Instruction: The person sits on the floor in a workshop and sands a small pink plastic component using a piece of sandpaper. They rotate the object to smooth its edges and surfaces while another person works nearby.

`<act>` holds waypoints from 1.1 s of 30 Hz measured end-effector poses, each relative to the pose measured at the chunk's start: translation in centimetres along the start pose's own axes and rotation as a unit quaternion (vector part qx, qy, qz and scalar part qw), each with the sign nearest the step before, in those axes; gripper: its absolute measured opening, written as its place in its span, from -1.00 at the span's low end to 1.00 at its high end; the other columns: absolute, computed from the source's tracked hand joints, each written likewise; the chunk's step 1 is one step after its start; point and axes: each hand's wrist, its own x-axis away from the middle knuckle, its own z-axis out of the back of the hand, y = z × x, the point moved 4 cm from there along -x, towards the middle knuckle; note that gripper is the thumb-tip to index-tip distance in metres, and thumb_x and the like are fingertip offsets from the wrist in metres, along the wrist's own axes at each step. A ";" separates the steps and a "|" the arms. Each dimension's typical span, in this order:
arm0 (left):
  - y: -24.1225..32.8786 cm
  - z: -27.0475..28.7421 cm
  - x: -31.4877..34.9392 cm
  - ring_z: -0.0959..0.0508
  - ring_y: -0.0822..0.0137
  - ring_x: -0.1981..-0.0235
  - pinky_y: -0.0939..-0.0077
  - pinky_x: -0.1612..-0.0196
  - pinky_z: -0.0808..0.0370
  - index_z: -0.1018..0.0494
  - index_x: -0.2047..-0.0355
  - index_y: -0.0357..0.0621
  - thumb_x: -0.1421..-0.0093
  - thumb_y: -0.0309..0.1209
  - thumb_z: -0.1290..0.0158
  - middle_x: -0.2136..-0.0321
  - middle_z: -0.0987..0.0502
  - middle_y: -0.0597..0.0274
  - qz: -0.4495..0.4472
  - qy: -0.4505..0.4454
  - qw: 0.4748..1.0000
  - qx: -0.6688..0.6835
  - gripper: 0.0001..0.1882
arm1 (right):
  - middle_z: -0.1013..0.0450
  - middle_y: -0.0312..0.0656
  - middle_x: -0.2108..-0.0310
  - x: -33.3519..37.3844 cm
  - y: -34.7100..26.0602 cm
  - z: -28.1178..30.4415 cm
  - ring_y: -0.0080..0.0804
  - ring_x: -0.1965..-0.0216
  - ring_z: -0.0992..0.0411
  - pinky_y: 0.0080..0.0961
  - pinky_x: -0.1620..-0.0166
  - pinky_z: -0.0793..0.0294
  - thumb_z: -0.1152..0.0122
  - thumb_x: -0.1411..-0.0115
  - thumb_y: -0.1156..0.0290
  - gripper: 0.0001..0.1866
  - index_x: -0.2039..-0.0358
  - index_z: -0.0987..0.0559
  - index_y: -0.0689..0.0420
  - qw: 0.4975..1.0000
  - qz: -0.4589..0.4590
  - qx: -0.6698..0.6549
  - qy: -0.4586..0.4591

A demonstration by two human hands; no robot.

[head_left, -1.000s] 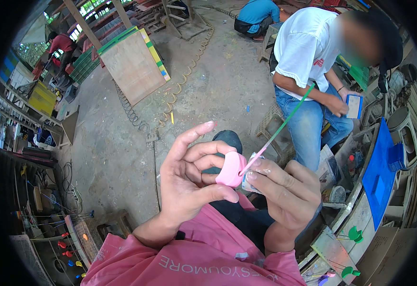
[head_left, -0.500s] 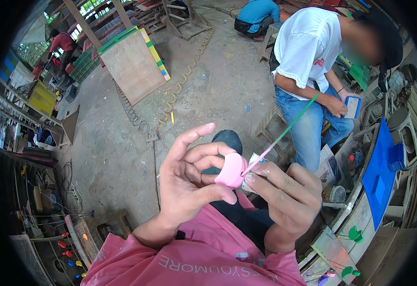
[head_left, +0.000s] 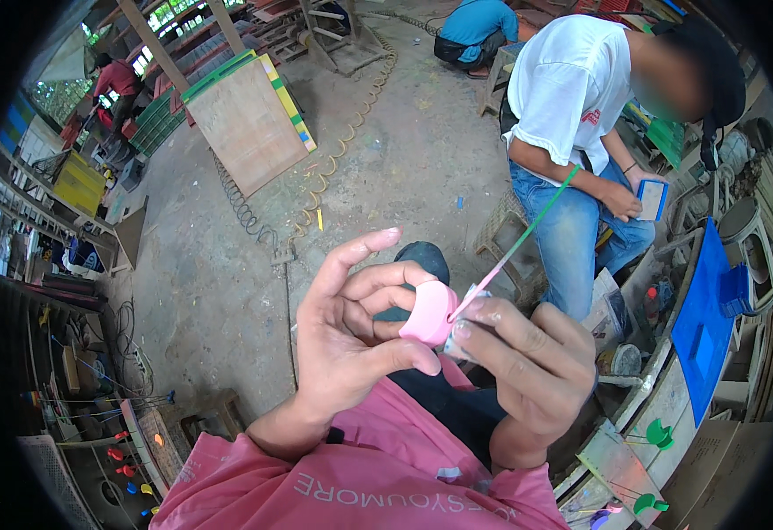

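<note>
My left hand (head_left: 338,327) grips a small pink rounded block (head_left: 430,314) between thumb and fingers, its index finger raised clear. A thin stick (head_left: 532,228), pink at the low end and green higher up, slants up to the right from a small hole in the block's side. Beside that hole, my right hand (head_left: 532,358) pinches a small pale folded scrap (head_left: 459,346) against the block. Whether the scrap is paper, cloth or sandpaper I cannot tell. The right fingertips look smudged with pale dust or paint.
To the right sits a person in a white shirt (head_left: 572,88), holding a blue-edged block (head_left: 652,200). A bench with a blue board (head_left: 703,327) and green pieces on sticks (head_left: 659,434) is at my right. A wooden panel (head_left: 250,124) and coiled hose (head_left: 351,132) lie ahead.
The stick's green tip has swung slightly left and up. The scrap in my right fingers has shifted a little against the block; my left hand is nearly still.
</note>
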 end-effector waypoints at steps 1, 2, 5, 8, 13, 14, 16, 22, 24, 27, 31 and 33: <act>0.0 0.0 0.0 -0.51 0.21 0.15 0.31 0.19 -0.63 0.00 -0.18 -0.35 0.15 -0.81 -0.22 0.13 -0.39 -0.19 0.000 0.000 1.000 0.001 -0.11 | -0.56 -0.23 0.34 0.0 0.2 -0.2 -0.57 0.71 -0.12 -0.64 0.66 -0.04 -0.22 0.19 0.47 -0.77 0.41 -0.66 0.08 1.000 0.001 0.003 0.008; -0.1 0.0 -0.1 -0.51 0.21 0.15 0.31 0.19 -0.63 0.00 -0.18 -0.35 0.15 -0.81 -0.22 0.13 -0.39 -0.19 0.000 -0.002 1.000 0.003 -0.11 | -0.56 -0.22 0.34 0.0 0.3 -0.2 -0.57 0.71 -0.12 -0.65 0.65 -0.04 -0.22 0.18 0.47 -0.77 0.41 -0.66 0.08 1.000 0.001 0.007 0.017; -0.1 -0.1 -0.2 -0.51 0.21 0.14 0.32 0.19 -0.63 -0.01 -0.18 -0.36 0.15 -0.81 -0.22 0.13 -0.39 -0.19 0.000 -0.004 1.000 0.006 -0.11 | -0.56 -0.21 0.35 0.1 -0.1 0.1 -0.55 0.70 -0.14 -0.64 0.65 -0.05 -0.23 0.19 0.48 -0.77 0.42 -0.66 0.11 1.000 0.000 -0.002 -0.009; -0.1 -0.1 -0.2 -0.51 0.21 0.14 0.32 0.19 -0.63 -0.01 -0.17 -0.36 0.15 -0.81 -0.22 0.12 -0.39 -0.19 -0.001 -0.004 1.000 0.004 -0.11 | -0.56 -0.19 0.35 0.1 0.0 0.0 -0.53 0.70 -0.15 -0.64 0.65 -0.05 -0.23 0.20 0.48 -0.77 0.42 -0.65 0.13 1.000 0.000 0.001 0.000; -0.1 0.0 -0.2 -0.50 0.21 0.13 0.33 0.19 -0.63 -0.02 -0.17 -0.36 0.15 -0.80 -0.23 0.12 -0.39 -0.19 0.001 -0.002 1.000 0.001 -0.12 | -0.56 -0.31 0.29 0.3 0.6 0.2 -0.56 0.70 -0.11 -0.67 0.65 -0.08 -0.22 0.17 0.50 -0.73 0.36 -0.66 0.04 0.999 -0.015 0.004 0.046; -0.1 0.0 -0.2 -0.50 0.21 0.13 0.34 0.19 -0.63 -0.03 -0.17 -0.35 0.14 -0.80 -0.23 0.12 -0.39 -0.19 0.003 0.000 1.000 0.006 -0.12 | -0.56 -0.37 0.26 0.4 0.7 0.4 -0.58 0.69 -0.09 -0.68 0.66 -0.09 -0.21 0.16 0.50 -0.70 0.33 -0.67 -0.01 0.999 -0.017 0.005 0.049; -0.1 0.0 -0.3 -0.50 0.21 0.13 0.34 0.19 -0.63 -0.03 -0.17 -0.35 0.14 -0.79 -0.23 0.11 -0.39 -0.19 0.002 0.002 1.000 0.009 -0.13 | -0.56 -0.24 0.32 0.4 0.4 0.5 -0.55 0.70 -0.13 -0.65 0.65 -0.05 -0.24 0.17 0.48 -0.75 0.38 -0.66 0.09 0.999 -0.007 -0.011 0.037; -0.3 0.0 -0.1 -0.50 0.22 0.13 0.35 0.20 -0.63 -0.04 -0.16 -0.35 0.13 -0.78 -0.23 0.11 -0.39 -0.18 -0.001 0.001 1.000 0.004 -0.14 | -0.56 -0.17 0.35 0.1 -0.2 0.1 -0.54 0.70 -0.16 -0.64 0.65 -0.04 -0.25 0.19 0.48 -0.75 0.39 -0.65 0.13 1.000 -0.003 -0.019 -0.001; -0.2 0.1 -0.1 -0.50 0.22 0.13 0.35 0.20 -0.63 -0.04 -0.16 -0.35 0.13 -0.78 -0.23 0.11 -0.39 -0.18 0.000 0.001 1.000 0.001 -0.14 | -0.56 -0.17 0.35 0.1 0.0 -0.1 -0.53 0.69 -0.18 -0.63 0.65 -0.07 -0.25 0.19 0.48 -0.75 0.39 -0.65 0.13 1.000 -0.008 -0.015 -0.001; -0.5 0.2 0.0 -0.50 0.22 0.13 0.35 0.20 -0.63 -0.04 -0.16 -0.34 0.12 -0.78 -0.22 0.11 -0.39 -0.18 0.004 -0.002 1.000 0.016 -0.15 | -0.56 -0.23 0.32 0.3 0.6 -0.3 -0.54 0.69 -0.17 -0.64 0.64 -0.10 -0.23 0.20 0.50 -0.73 0.37 -0.66 0.10 1.000 -0.016 -0.005 0.021; -0.4 0.1 0.1 -0.50 0.22 0.13 0.35 0.20 -0.63 -0.04 -0.16 -0.34 0.11 -0.78 -0.22 0.11 -0.38 -0.18 0.007 -0.005 1.000 0.002 -0.16 | -0.56 -0.23 0.32 0.5 0.6 0.2 -0.53 0.69 -0.19 -0.64 0.64 -0.12 -0.23 0.20 0.50 -0.72 0.37 -0.65 0.10 1.000 -0.016 -0.013 0.021; -0.4 0.1 0.1 -0.50 0.21 0.12 0.35 0.20 -0.63 -0.04 -0.16 -0.34 0.10 -0.78 -0.21 0.10 -0.38 -0.18 0.008 -0.003 1.000 0.001 -0.17 | -0.56 -0.17 0.36 0.3 0.2 0.5 -0.50 0.68 -0.23 -0.62 0.63 -0.12 -0.25 0.21 0.49 -0.73 0.38 -0.65 0.15 1.000 -0.010 -0.022 -0.002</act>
